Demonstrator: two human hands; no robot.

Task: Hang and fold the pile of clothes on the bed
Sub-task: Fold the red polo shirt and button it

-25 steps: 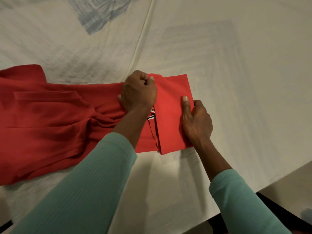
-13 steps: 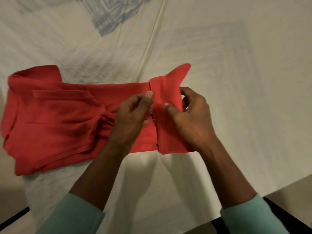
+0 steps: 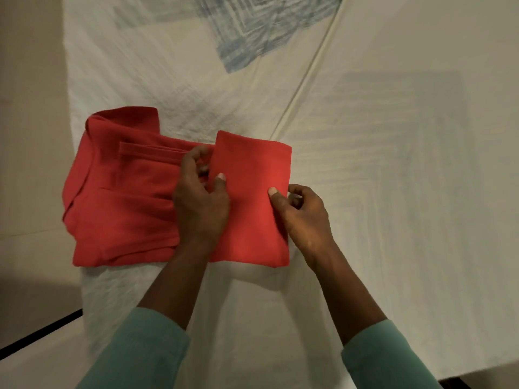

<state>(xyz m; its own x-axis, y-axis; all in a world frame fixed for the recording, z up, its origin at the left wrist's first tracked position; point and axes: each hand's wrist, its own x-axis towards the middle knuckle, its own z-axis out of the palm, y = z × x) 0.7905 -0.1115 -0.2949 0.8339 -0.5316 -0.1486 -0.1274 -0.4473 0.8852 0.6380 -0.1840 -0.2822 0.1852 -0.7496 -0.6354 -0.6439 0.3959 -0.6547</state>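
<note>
A red garment [image 3: 120,203] lies on the bed, its long axis running left to right. Its right end is folded over into a flat rectangular panel [image 3: 252,192]. My left hand [image 3: 200,203] holds the left edge of that panel, thumb on top and fingers curled under it. My right hand [image 3: 302,214] pinches the panel's right edge, thumb on top of the cloth and fingers tucked at the fold. A collar or hem band shows at the garment's far left end.
The bed is covered by a white quilted spread [image 3: 393,164] with a faded blue patch [image 3: 266,29] at the top. A raised seam [image 3: 309,80] runs diagonally across it. The bed's near edge and dark floor [image 3: 460,383] show at bottom right.
The right end of the garment, lifted between both hands half a second ago, now lies folded flat over the middle. The garment is shorter, and both hands hold the new fold's edges.
</note>
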